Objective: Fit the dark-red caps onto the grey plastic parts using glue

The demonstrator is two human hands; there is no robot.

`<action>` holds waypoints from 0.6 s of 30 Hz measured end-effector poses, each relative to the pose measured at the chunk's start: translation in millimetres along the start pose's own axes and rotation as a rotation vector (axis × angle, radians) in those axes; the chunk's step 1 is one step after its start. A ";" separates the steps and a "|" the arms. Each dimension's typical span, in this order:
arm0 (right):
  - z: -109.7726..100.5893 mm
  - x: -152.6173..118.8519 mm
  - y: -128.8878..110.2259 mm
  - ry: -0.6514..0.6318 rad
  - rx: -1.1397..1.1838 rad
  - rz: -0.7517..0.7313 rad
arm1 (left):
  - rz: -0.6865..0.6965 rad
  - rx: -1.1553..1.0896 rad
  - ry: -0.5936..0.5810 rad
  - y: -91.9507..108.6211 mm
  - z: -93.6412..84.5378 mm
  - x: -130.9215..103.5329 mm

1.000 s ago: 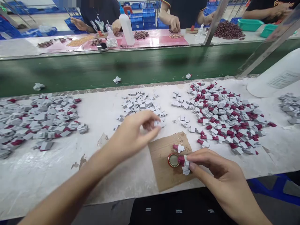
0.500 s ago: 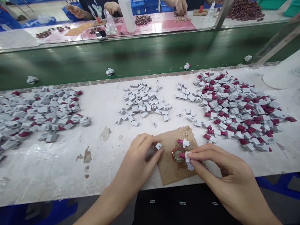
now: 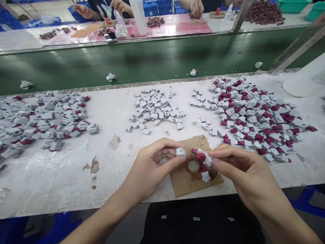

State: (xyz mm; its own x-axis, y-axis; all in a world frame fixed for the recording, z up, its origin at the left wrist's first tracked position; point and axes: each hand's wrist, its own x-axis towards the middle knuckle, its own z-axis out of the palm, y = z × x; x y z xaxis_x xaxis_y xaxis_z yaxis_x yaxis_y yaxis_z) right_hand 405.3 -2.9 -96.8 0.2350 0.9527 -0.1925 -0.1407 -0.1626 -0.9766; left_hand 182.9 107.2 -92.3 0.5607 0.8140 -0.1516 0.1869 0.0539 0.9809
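Note:
My left hand (image 3: 152,166) pinches a small light-grey plastic block (image 3: 180,151) between thumb and fingertips. Opposite it, my right hand (image 3: 247,173) grips a grey-and-maroon plastic piece (image 3: 207,160), its maroon end pointing left toward the block; the two are apart. Below them a bottle cap (image 3: 193,165) lies hollow side up on a brown cardboard square (image 3: 186,186). Another grey-and-maroon piece (image 3: 206,176) rests on the cardboard just right of the cap. A further maroon tip (image 3: 194,150) shows behind the held piece, which partly covers it.
Loose light-grey blocks (image 3: 157,108) lie mid-table, with grey-and-maroon heaps at left (image 3: 48,118) and right (image 3: 254,115). Beyond runs a green conveyor belt (image 3: 152,57) carrying several pieces. A white container (image 3: 304,81) stands far right. Co-workers' hands (image 3: 196,7) work across the belt.
My right hand has lifted its piece off the bottle cap. My left hand has moved right with the block, bringing them closer. The pieces on the belt have shifted left.

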 end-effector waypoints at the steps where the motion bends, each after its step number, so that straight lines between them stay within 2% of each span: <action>1: 0.0 3.6 1.5 -0.009 0.119 0.037 | -0.025 -0.109 -0.004 4.1 4.7 3.3; 4: 3.5 12.9 5.1 -0.002 0.384 0.086 | -0.067 -0.346 -0.037 13.7 17.5 12.0; 7: 7.4 18.2 5.7 0.030 0.495 0.066 | -0.108 -0.443 -0.079 18.1 26.2 16.2; 18: 5.0 17.0 5.6 0.054 0.338 0.001 | -0.165 -0.414 -0.121 14.9 30.6 20.2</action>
State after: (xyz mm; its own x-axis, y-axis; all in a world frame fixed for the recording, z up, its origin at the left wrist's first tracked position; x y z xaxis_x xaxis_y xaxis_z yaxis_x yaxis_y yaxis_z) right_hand 403.7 13.7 -105.0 0.2837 0.9364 -0.2068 -0.4493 -0.0607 -0.8913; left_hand 221.8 106.7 -84.4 0.6451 0.7032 -0.2988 -0.0424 0.4234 0.9049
